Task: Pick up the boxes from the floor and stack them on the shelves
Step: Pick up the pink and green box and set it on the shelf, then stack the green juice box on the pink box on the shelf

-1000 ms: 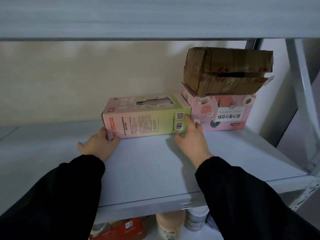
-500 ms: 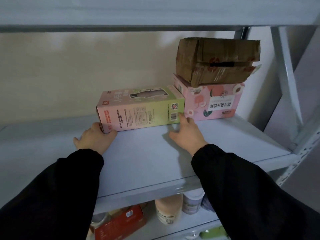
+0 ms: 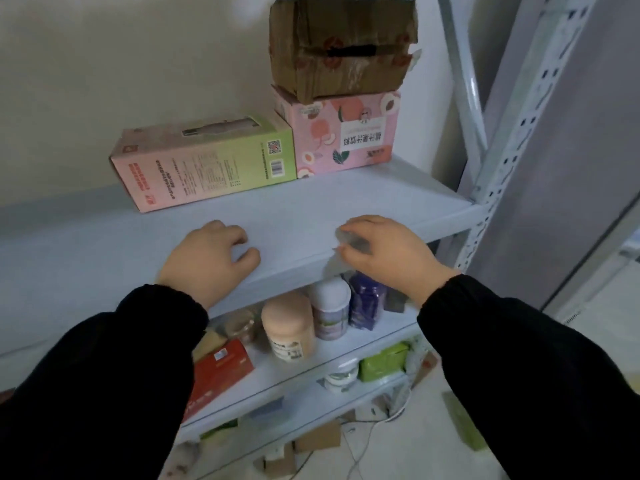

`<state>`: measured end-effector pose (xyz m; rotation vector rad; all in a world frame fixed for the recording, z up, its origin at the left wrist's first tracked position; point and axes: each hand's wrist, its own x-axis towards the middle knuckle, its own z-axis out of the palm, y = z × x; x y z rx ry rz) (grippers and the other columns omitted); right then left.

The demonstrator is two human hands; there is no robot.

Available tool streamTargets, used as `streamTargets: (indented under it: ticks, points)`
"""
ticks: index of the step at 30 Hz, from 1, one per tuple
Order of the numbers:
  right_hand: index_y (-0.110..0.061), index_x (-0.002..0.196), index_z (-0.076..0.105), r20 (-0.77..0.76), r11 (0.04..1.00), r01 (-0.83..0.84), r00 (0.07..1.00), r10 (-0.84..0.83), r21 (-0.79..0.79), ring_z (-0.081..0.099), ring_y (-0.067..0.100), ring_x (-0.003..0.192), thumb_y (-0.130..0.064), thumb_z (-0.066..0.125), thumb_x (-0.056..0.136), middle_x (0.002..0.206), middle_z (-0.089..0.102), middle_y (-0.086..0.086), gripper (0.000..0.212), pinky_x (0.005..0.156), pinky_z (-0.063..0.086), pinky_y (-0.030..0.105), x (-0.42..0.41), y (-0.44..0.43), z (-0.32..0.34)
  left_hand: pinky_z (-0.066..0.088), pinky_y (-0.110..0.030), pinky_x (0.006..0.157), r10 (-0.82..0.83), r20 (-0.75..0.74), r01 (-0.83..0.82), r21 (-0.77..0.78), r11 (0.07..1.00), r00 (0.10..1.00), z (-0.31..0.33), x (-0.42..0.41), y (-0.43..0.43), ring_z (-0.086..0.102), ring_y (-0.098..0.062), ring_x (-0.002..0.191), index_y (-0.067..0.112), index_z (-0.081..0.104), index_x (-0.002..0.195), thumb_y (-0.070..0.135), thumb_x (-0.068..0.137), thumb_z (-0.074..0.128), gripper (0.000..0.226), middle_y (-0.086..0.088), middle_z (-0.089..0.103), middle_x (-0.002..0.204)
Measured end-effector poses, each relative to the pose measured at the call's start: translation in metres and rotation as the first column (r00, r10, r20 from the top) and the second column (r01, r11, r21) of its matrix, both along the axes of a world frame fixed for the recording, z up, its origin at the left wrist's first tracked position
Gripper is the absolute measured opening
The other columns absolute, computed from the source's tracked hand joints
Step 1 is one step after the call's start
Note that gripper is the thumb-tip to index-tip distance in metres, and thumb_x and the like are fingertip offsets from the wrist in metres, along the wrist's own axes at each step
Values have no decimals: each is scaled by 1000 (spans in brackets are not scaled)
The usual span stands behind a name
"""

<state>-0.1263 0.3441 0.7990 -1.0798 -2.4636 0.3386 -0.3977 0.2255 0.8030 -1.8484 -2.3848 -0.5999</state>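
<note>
In the head view, a long box is seen lying on its side on the top grey shelf, close to the back wall. It is pink at its left end and green at its right end. Small print, a barcode and a square code are printed on its front, and a little window is cut in its top. Its right end is set against a pink box printed with peaches. A brown cardboard box, crumpled and taped, is stacked on the pink box. The left hand is held over the front part of the shelf, apart from the long box, with fingers loosely curled and nothing held. The right hand is seen at the shelf's front edge, blurred, with fingers loosely bent and nothing gripped. Both arms are covered by black sleeves. On the shelf below, a peach-coloured jar, a white tub, a dark blue bottle and a red box are seen. A green box is seen one shelf lower. On the floor, a small cardboard box is seen lying.
</note>
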Motion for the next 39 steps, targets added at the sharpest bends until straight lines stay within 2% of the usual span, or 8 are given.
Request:
streamTargets:
  ticks: [3,8,14,21,24,31,35,39]
  points:
    - [-16,125,73,-83,999,47,995,-46,12,58,24,127,-49,55,83,133,66,7,57,110,39,31,56,-9,-16,52,-41,86,-175,-35,177,49,983,984,-7,80,16,60,-29,101,22,70,110,59,86,40,54,-4,64,104]
    - [-26,134,65,-36,971,224,973,-227,-83,51,17,133,-44,68,89,142,57,-1,48,107,37,27,173,-10,-48,52,-45,86,-357,-225,383,86,920,907,-34,217,51,61,-35,97,15,74,99,42,83,53,38,-6,68,95]
    - [-27,138,60,79,869,434,900,-428,-237,52,22,131,-45,65,91,139,58,0,51,105,40,33,338,-3,-114,48,-37,90,-442,34,440,-179,880,896,-104,356,99,57,-26,110,22,67,120,45,93,51,39,-1,66,112]
    - [-24,134,60,199,600,653,736,-647,-463,57,24,123,-48,63,90,136,58,5,51,97,43,34,483,0,-209,48,-32,81,-408,240,474,-457,753,881,-202,472,140,61,-17,101,28,66,109,40,95,52,23,6,68,111]
    - [-21,133,61,263,498,698,681,-683,-514,56,23,123,-47,63,91,130,59,5,49,92,41,31,516,5,-250,49,-32,80,-385,265,467,-532,706,884,-240,496,155,61,-14,93,28,68,111,42,94,54,26,9,70,106]
    - [-19,133,60,392,286,727,609,-690,-625,56,25,122,-50,60,88,135,59,8,54,96,45,34,534,43,-338,51,-36,88,-372,338,499,-664,557,864,-330,533,230,65,-20,104,26,63,122,46,94,51,37,3,70,120]
    - [-20,131,61,431,191,731,569,-700,-655,56,22,119,-51,59,87,131,60,5,54,91,45,33,538,77,-396,46,-33,78,-355,370,506,-720,474,859,-404,552,267,63,-23,100,24,63,122,45,94,51,37,1,68,119]
    - [-18,132,61,464,101,709,555,-690,-698,61,22,111,-47,60,88,125,64,6,53,83,43,31,549,111,-481,50,-36,86,-237,400,464,-781,418,885,-496,566,279,64,-26,102,20,64,119,43,94,56,35,0,70,114]
